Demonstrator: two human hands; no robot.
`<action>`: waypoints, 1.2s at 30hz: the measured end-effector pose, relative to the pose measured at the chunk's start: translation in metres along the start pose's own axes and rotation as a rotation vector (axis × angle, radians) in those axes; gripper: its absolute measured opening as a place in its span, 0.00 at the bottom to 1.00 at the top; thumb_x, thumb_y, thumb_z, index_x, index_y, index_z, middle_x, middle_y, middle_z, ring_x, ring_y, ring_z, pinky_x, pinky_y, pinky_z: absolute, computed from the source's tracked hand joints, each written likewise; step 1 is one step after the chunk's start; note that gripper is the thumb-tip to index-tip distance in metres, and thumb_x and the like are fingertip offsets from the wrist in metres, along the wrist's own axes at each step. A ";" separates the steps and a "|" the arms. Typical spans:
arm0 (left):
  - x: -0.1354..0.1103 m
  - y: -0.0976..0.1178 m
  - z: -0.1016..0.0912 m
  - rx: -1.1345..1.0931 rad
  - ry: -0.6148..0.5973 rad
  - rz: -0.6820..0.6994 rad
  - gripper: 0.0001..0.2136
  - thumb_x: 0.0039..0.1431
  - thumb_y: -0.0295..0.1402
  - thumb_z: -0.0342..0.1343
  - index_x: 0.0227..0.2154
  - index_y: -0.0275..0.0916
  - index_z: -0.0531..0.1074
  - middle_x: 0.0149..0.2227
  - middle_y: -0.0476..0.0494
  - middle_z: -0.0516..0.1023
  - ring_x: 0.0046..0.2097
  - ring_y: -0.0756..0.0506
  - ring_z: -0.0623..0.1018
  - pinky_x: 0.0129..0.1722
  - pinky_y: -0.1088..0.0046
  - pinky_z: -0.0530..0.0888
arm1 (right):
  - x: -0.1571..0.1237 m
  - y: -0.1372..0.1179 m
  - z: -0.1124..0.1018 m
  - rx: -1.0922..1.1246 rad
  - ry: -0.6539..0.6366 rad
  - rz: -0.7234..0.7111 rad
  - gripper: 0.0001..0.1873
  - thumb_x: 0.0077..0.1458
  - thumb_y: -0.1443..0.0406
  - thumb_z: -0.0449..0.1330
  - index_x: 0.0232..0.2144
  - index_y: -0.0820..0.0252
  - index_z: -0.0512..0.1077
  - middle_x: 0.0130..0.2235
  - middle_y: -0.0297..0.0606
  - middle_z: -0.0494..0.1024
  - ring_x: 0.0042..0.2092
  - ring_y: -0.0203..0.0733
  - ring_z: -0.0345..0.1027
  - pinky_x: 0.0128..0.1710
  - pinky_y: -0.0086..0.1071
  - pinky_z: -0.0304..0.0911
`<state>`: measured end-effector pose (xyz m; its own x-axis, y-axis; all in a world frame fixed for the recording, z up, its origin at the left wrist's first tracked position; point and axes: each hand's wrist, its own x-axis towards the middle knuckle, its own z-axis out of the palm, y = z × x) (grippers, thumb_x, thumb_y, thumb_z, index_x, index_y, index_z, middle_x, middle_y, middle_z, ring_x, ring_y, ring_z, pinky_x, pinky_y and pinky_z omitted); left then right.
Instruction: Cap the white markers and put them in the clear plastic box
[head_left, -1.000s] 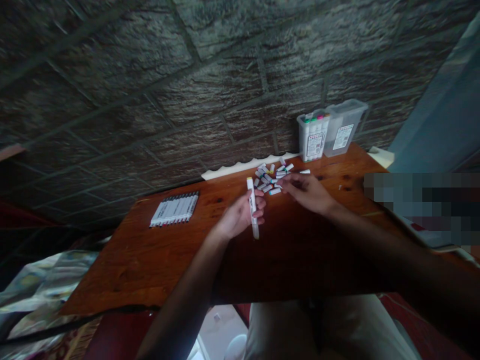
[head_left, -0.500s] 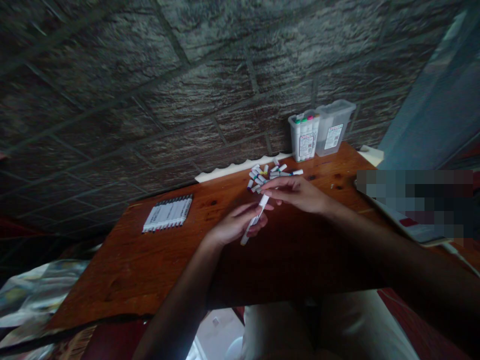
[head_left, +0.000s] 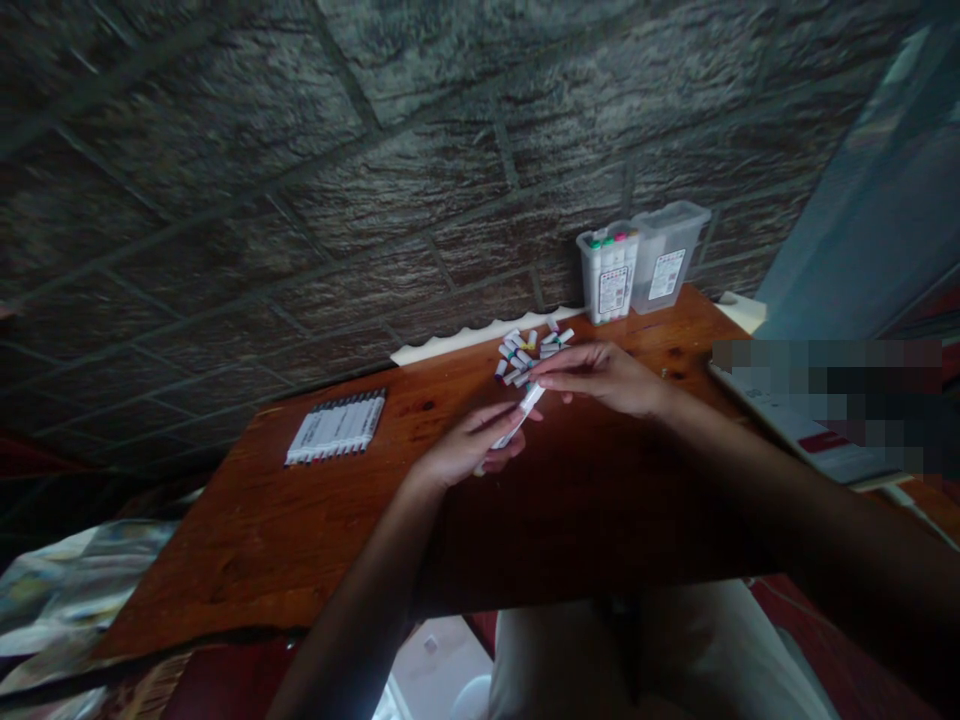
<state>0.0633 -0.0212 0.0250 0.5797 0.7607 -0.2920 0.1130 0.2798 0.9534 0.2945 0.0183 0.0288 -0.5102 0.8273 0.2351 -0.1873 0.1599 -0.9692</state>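
Note:
Above the table my left hand [head_left: 472, 445] is closed round the body of a white marker [head_left: 513, 430], which slants up to the right. The fingertips of my right hand [head_left: 604, 378] pinch the marker's upper end; whether that end is a separate cap cannot be made out. Just behind my right fingers lies a loose pile of short white marker caps [head_left: 517, 352] with coloured bands, partly hidden by that hand. To the left, a neat row of white markers [head_left: 337, 428] lies side by side on the wooden table [head_left: 300, 540].
Against the stone wall [head_left: 450, 180] stand a clear box of markers [head_left: 611, 280] with green and pink ends and a second clear box [head_left: 670, 255]. A flat white item [head_left: 810, 430] lies at the right. A pale scalloped strip [head_left: 480, 335] runs along the wall.
My right hand has moved slightly right and up, still at the marker's upper end. The marker's lower end now shows less below my left hand. The right hand covers more of the pile.

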 end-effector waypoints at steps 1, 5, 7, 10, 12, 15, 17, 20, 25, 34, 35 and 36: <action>0.000 0.000 0.000 -0.002 0.003 -0.003 0.18 0.62 0.44 0.52 0.49 0.37 0.69 0.21 0.56 0.61 0.18 0.58 0.52 0.15 0.84 0.52 | 0.000 -0.001 -0.001 0.006 0.008 0.005 0.12 0.49 0.62 0.67 0.38 0.55 0.80 0.39 0.35 0.82 0.34 0.34 0.71 0.31 0.29 0.67; 0.002 -0.001 0.001 0.050 0.039 0.009 0.19 0.61 0.44 0.54 0.49 0.37 0.70 0.23 0.54 0.64 0.18 0.58 0.55 0.16 0.84 0.54 | 0.000 0.002 -0.003 -0.015 0.030 0.002 0.14 0.49 0.60 0.67 0.39 0.56 0.79 0.39 0.36 0.82 0.34 0.34 0.71 0.31 0.29 0.66; 0.003 -0.002 0.002 0.124 0.081 0.037 0.19 0.59 0.44 0.56 0.48 0.37 0.70 0.24 0.53 0.66 0.19 0.57 0.60 0.17 0.83 0.57 | 0.001 0.005 -0.002 -0.063 0.026 -0.013 0.15 0.48 0.58 0.67 0.38 0.57 0.79 0.39 0.37 0.81 0.34 0.35 0.71 0.31 0.30 0.66; 0.007 -0.004 0.003 0.253 0.178 0.123 0.19 0.56 0.43 0.59 0.46 0.36 0.72 0.26 0.51 0.70 0.21 0.56 0.64 0.20 0.81 0.62 | 0.001 0.008 0.000 -0.155 0.049 -0.026 0.15 0.48 0.55 0.67 0.34 0.58 0.79 0.34 0.36 0.80 0.31 0.34 0.68 0.29 0.29 0.63; 0.010 -0.006 0.003 0.309 0.232 0.189 0.19 0.54 0.42 0.61 0.45 0.36 0.73 0.26 0.50 0.72 0.22 0.55 0.66 0.21 0.80 0.63 | 0.001 0.009 0.002 -0.201 0.079 -0.019 0.15 0.49 0.53 0.66 0.32 0.59 0.78 0.31 0.35 0.79 0.29 0.33 0.66 0.27 0.29 0.61; 0.014 -0.008 0.005 0.366 0.301 0.288 0.16 0.53 0.40 0.62 0.43 0.37 0.75 0.27 0.49 0.75 0.25 0.53 0.69 0.24 0.79 0.65 | 0.000 0.007 0.005 -0.223 0.101 -0.013 0.16 0.49 0.52 0.65 0.29 0.60 0.77 0.26 0.33 0.76 0.26 0.32 0.64 0.26 0.29 0.58; 0.015 -0.009 0.006 0.427 0.365 0.370 0.14 0.54 0.38 0.62 0.41 0.37 0.76 0.31 0.47 0.78 0.29 0.51 0.73 0.30 0.77 0.68 | 0.000 0.006 0.008 -0.209 0.099 -0.014 0.16 0.49 0.53 0.65 0.28 0.60 0.76 0.25 0.32 0.74 0.26 0.32 0.63 0.26 0.29 0.58; 0.014 -0.010 0.010 0.548 0.455 0.467 0.12 0.55 0.37 0.61 0.40 0.38 0.78 0.36 0.45 0.80 0.37 0.47 0.76 0.39 0.74 0.69 | -0.001 0.004 0.011 -0.189 0.102 0.003 0.15 0.49 0.54 0.65 0.28 0.61 0.75 0.24 0.32 0.74 0.26 0.32 0.63 0.25 0.28 0.57; 0.011 -0.010 0.013 0.695 0.513 0.486 0.12 0.58 0.37 0.58 0.42 0.40 0.78 0.30 0.46 0.79 0.34 0.47 0.75 0.37 0.74 0.69 | -0.002 0.001 0.015 -0.183 0.116 0.029 0.15 0.50 0.55 0.65 0.26 0.62 0.73 0.23 0.32 0.73 0.25 0.31 0.62 0.23 0.28 0.55; 0.014 -0.008 0.013 0.489 0.512 0.475 0.09 0.59 0.38 0.56 0.39 0.38 0.72 0.30 0.48 0.74 0.32 0.49 0.71 0.35 0.75 0.66 | -0.001 0.006 0.016 -0.110 0.159 0.059 0.22 0.49 0.51 0.65 0.41 0.59 0.73 0.26 0.33 0.75 0.27 0.34 0.66 0.24 0.29 0.60; 0.015 -0.008 0.012 0.416 0.518 0.466 0.09 0.58 0.37 0.56 0.38 0.38 0.71 0.30 0.49 0.73 0.31 0.50 0.70 0.34 0.76 0.66 | -0.001 0.006 0.015 -0.116 0.175 0.062 0.22 0.49 0.50 0.64 0.41 0.59 0.73 0.25 0.33 0.74 0.26 0.34 0.65 0.23 0.29 0.59; 0.016 -0.007 0.011 0.329 0.531 0.461 0.09 0.57 0.36 0.57 0.38 0.39 0.69 0.30 0.49 0.72 0.29 0.51 0.69 0.32 0.76 0.65 | -0.001 0.006 0.014 -0.125 0.190 0.062 0.22 0.50 0.49 0.63 0.40 0.59 0.73 0.25 0.33 0.74 0.25 0.33 0.64 0.23 0.29 0.59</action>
<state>0.0807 -0.0176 0.0144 0.1717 0.9600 0.2210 0.2361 -0.2579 0.9369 0.2820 0.0112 0.0237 -0.3478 0.9223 0.1684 -0.0487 0.1616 -0.9857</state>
